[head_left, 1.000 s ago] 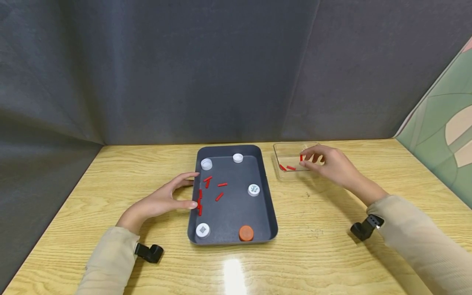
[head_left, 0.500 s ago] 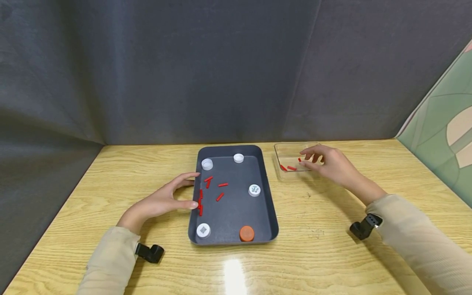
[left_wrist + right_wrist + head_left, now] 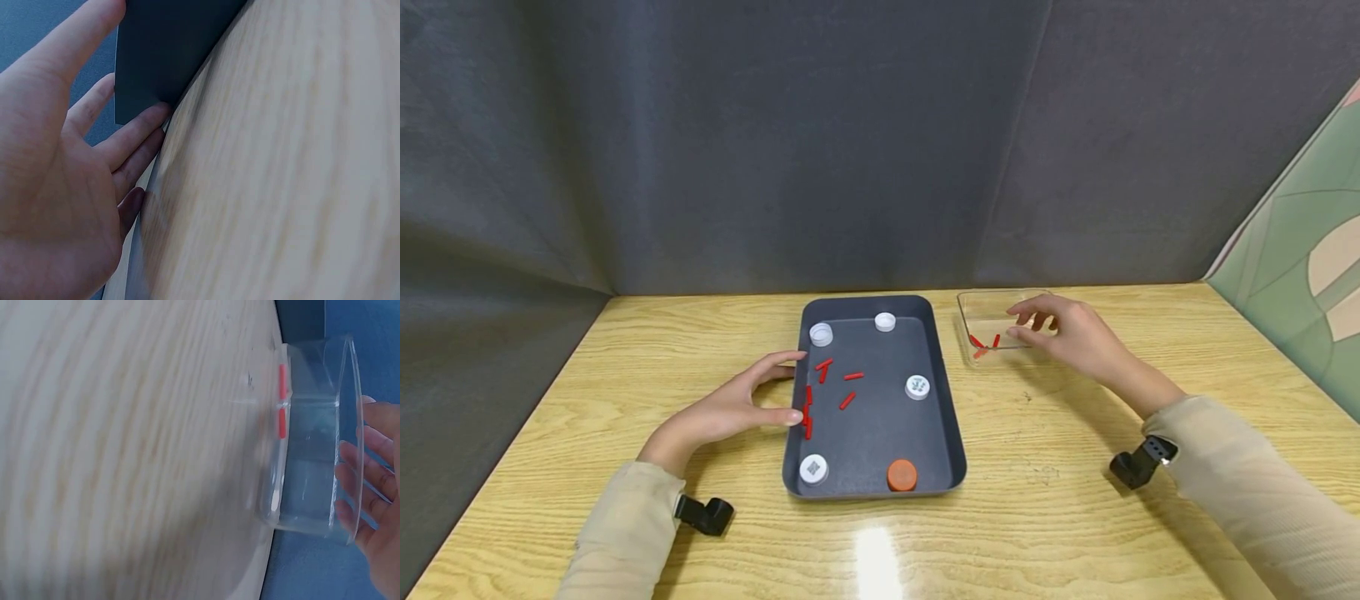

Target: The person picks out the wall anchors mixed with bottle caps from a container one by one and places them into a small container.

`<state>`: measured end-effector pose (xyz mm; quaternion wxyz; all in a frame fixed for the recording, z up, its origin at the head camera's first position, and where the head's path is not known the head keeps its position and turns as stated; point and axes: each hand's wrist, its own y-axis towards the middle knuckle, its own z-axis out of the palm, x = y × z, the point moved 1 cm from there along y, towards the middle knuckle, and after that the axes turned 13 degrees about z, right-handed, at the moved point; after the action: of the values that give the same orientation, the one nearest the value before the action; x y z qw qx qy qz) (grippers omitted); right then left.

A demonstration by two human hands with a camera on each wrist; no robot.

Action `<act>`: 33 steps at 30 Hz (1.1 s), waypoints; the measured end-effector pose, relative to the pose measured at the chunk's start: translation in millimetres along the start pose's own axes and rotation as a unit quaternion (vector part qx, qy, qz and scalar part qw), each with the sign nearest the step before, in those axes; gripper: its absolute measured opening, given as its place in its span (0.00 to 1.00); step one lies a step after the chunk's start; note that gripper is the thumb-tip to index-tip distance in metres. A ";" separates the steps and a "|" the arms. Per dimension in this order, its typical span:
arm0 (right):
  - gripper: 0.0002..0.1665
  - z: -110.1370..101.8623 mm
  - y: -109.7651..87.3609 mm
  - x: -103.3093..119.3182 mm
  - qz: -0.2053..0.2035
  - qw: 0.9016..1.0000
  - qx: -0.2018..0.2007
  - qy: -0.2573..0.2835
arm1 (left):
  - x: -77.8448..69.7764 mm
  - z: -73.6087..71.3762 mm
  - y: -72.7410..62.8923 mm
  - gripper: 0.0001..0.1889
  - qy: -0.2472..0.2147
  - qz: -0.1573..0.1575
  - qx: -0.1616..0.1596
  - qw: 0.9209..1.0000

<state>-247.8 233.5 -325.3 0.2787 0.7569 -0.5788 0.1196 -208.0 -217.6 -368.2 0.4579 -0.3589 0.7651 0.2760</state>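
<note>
My left hand [image 3: 730, 404] rests at the left side of a dark grey tray [image 3: 880, 433], thumb and forefinger at its rim, other fingers against the outside wall in the left wrist view. Inside, several short red sticks [image 3: 847, 401] lie towards the left. Over a clear plastic box [image 3: 981, 304] my right hand [image 3: 1075, 329] hovers with thumb and fingers apart and nothing between them. Red sticks [image 3: 997, 341] lie at the bottom of that box; the right wrist view shows two red pieces [image 3: 282, 422] through its wall.
White caps [image 3: 917, 387] and an orange cap [image 3: 902, 475] lie in the tray, near its corners and right side. A wooden table [image 3: 1037, 517] carries everything. Behind it hangs a dark grey curtain [image 3: 850, 150]; a green patterned panel [image 3: 1292, 267] stands at right.
My right hand has let go of a red stick, which dropped into the clear box beside the others. The left hand has stayed at the tray's edge.
</note>
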 end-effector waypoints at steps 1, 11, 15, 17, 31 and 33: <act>0.12 0.1 -0.1 1.5 -0.003 1.000 -0.001 0.002 | -0.1 -0.1 0.0 0.44 0.001 0.000 0.000 1.000; 0.12 6.7 1.9 16.0 -0.039 0.999 -0.011 0.018 | -0.1 0.3 0.9 0.44 0.005 -0.001 0.000 1.000; 0.11 10.3 4.3 20.5 -0.055 0.998 -0.018 0.026 | -0.1 0.3 2.3 0.44 0.005 0.001 0.002 1.000; 0.12 11.8 5.7 23.7 -0.062 0.998 -0.019 0.028 | -0.2 0.2 2.9 0.44 0.007 0.001 0.002 1.000; 0.11 28.6 6.8 57.9 -0.069 0.995 0.016 0.072 | -1.1 -0.7 2.6 0.44 0.012 -0.005 0.000 1.000; 0.11 32.0 6.3 62.5 -0.077 0.994 0.020 0.077 | -1.4 -0.7 2.2 0.44 0.011 -0.006 0.000 1.000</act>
<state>-239.4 163.9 -318.1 0.3155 0.7931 -0.4935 0.1669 -209.7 -216.4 -366.4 0.4510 -0.3667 0.7680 0.2690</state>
